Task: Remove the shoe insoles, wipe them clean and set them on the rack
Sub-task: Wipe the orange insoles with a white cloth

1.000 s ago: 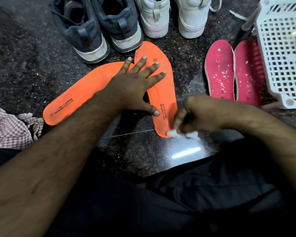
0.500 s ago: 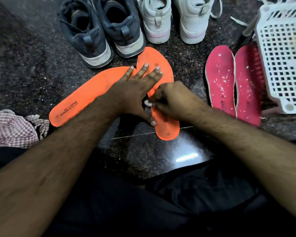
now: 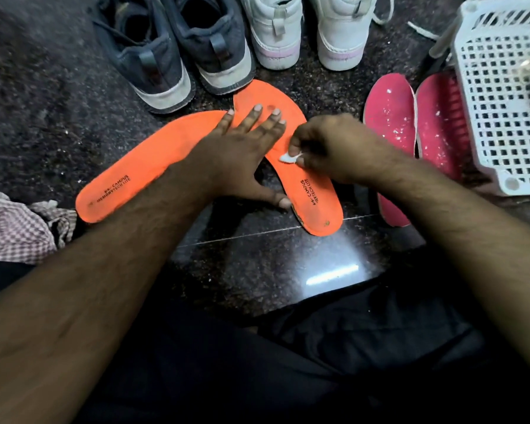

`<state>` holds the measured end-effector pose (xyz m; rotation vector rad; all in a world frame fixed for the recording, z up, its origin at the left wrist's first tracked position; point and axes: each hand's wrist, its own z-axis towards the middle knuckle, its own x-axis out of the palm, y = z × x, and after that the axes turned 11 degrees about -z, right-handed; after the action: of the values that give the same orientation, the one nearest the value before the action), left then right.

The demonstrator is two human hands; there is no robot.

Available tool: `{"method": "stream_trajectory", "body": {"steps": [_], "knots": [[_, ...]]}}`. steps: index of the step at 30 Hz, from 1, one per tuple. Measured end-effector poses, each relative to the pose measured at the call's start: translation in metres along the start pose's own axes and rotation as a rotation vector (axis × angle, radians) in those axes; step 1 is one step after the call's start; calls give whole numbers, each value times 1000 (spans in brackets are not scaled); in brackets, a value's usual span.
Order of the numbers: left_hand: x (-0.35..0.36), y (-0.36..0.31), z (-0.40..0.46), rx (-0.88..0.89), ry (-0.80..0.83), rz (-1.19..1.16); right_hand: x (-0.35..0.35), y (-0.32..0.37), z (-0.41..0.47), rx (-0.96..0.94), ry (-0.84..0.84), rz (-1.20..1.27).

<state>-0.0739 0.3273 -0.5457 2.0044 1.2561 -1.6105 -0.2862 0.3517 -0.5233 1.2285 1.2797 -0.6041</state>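
Both forearms (image 3: 110,270) are bare and hairy, with no sleeves showing; black trousers (image 3: 288,362) cover the lap.

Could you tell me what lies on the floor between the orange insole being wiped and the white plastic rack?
In the head view, two pink insoles lie side by side between the orange insole and the white rack; the farther one's edge sits under the rack.

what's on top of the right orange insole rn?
On the right orange insole: the left hand pressed flat over its toe half, and the right hand pinching a small white wipe against its middle. The surface beneath both hands is hidden.
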Motion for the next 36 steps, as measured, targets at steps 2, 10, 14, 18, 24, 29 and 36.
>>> {"method": "stream_trajectory", "body": {"steps": [2,10,14,18,24,29,36], "knots": [[0,-3,-1,-10,-1,1,3,1,0,-57,65,-50],[1,-4,1,-37,-34,-14,10,14,-39,-42,337,-54],[1,-3,1,-38,-23,-5,15,22,-56,32,457,-31],[1,-2,1,-37,-19,-26,-12,19,-65,29,593,28],[-4,3,5,20,-52,-81,-19,0,-18,112,-126,82],[-3,3,2,22,-65,-38,11,-11,16,109,-182,-42],[-3,-6,1,-36,-53,-51,-11,11,-27,51,210,-189]]}}
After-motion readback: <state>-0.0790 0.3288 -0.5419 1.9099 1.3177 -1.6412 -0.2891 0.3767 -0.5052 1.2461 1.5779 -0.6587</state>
